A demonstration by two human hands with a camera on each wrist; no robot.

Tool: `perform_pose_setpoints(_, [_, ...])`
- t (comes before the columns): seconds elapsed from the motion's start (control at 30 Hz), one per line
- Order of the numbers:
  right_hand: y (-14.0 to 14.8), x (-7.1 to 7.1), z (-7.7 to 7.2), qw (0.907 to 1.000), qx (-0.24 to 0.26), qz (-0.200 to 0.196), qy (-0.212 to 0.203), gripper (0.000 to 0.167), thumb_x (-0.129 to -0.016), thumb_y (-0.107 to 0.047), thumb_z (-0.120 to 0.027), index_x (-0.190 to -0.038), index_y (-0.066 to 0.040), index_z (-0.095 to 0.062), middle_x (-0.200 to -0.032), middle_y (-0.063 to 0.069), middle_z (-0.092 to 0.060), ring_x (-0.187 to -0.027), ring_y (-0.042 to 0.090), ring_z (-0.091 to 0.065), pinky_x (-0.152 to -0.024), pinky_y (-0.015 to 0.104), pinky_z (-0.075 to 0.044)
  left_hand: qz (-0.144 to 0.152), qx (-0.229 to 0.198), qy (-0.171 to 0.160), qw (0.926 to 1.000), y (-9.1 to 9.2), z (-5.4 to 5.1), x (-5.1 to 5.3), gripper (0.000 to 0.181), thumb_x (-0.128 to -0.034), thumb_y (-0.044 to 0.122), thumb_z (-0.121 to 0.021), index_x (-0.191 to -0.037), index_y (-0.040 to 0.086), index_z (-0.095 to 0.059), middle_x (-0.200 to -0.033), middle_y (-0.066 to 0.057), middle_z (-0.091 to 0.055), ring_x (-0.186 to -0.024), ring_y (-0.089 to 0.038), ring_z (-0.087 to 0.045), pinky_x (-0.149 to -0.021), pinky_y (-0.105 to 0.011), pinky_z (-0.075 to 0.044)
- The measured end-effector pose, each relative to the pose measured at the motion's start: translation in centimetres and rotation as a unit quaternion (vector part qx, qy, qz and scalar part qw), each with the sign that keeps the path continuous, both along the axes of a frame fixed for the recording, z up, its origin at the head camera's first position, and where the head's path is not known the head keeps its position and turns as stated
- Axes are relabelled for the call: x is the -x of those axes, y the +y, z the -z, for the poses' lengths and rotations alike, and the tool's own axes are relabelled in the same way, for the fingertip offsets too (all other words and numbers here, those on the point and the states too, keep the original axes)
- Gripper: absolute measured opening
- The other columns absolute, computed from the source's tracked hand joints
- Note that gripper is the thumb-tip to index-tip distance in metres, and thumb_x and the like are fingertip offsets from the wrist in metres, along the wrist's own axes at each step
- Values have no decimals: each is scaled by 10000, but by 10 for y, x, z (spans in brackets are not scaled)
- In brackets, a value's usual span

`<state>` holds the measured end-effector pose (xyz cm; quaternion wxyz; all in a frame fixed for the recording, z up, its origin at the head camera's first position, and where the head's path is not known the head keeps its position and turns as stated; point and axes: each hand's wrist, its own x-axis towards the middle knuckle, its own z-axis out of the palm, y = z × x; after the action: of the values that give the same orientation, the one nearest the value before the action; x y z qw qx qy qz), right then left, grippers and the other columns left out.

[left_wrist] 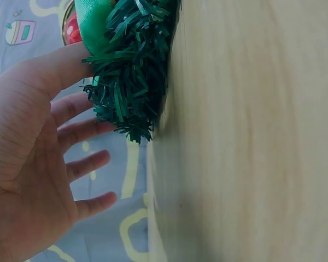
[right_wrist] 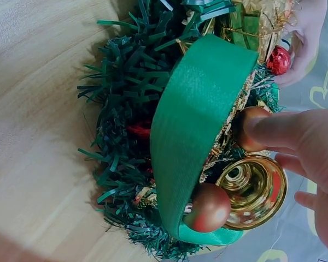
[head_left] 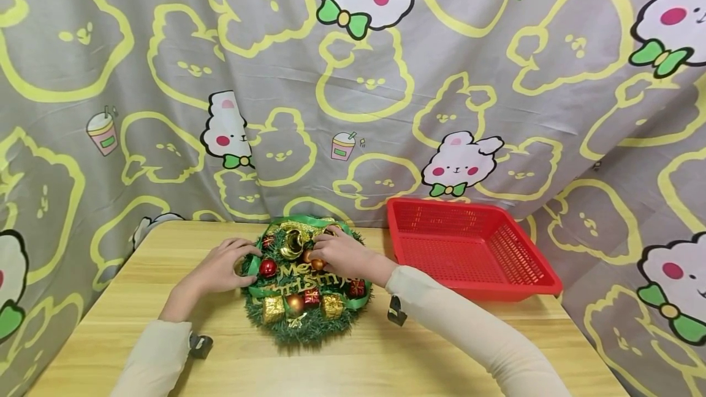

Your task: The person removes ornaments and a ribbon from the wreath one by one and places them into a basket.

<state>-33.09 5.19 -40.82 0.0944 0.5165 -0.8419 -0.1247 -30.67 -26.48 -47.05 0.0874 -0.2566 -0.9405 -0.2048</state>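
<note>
1. Head: Christmas wreath (head_left: pixel 298 331) sits on the bench (head_left: pixel 121 317), left of the red basket (head_left: pixel 485 291). Left grip (head_left: pixel 223 267) at its left rim, right grip (head_left: pixel 344 256) over its upper half.
2. Left wrist: left grip spread, thumb against the tinsel edge, lower fingers free. We read this as steadying; we'd brace the rim lightly so the tinsel isn't crushed.
3. Right wrist: right grip seems to pinch a copper bauble (right_wrist: pixel 243 134), thumb across it, far fingertips hidden. Gold bell (right_wrist: pixel 254 194) and green ribbon (right_wrist: pixel 194 125) are close by; we'd adjust the bauble gently, without snagging either.
</note>
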Motion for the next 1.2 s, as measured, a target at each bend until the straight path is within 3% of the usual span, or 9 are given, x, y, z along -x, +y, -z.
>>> perform_pose_setpoints(0.43, [1,-2,0,9997,-54,-180,173,341,-915,-279,-775,-1249,-238,-715,-1182,-65,-725,-1230,150,-606,-1147,436,-430,8,2,-53,10000,2,-1,-1,482,-809,295,-842,-1239,156,-677,-1388,-202,-589,-1311,-465,-486,-1053,-714,-389])
perform_pose_setpoints(0.73, [5,-5,-7,9987,136,-394,283,330,-896,-226,-786,-1220,-211,-721,-1180,-48,-733,-1214,159,-620,-1131,413,-440,-12,-21,-38,10000,1,-2,-2,487,-798,306,-850,-1229,159,-680,-1371,-203,-596,-1294,-464,-497,-1041,-713,-399])
perform_pose_setpoints(1.0, [12,-6,-15,9954,600,-691,270,290,-877,-162,-797,-1161,-178,-739,-1133,-35,-744,-1165,164,-647,-1093,390,-482,14,-48,-77,10000,2,-1,-2,494,-802,308,-847,-1237,152,-674,-1372,-207,-591,-1296,-472,-491,-1038,-726,-392])
perform_pose_setpoints(1.2, [19,-7,-26,9943,878,-596,47,329,-856,-157,-813,-1177,-153,-738,-1139,-17,-743,-1161,179,-651,-1087,389,-489,-8,-50,-167,9998,3,-4,-2,489,-814,293,-843,-1249,150,-671,-1388,-214,-584,-1307,-473,-482,-1050,-730,-381])
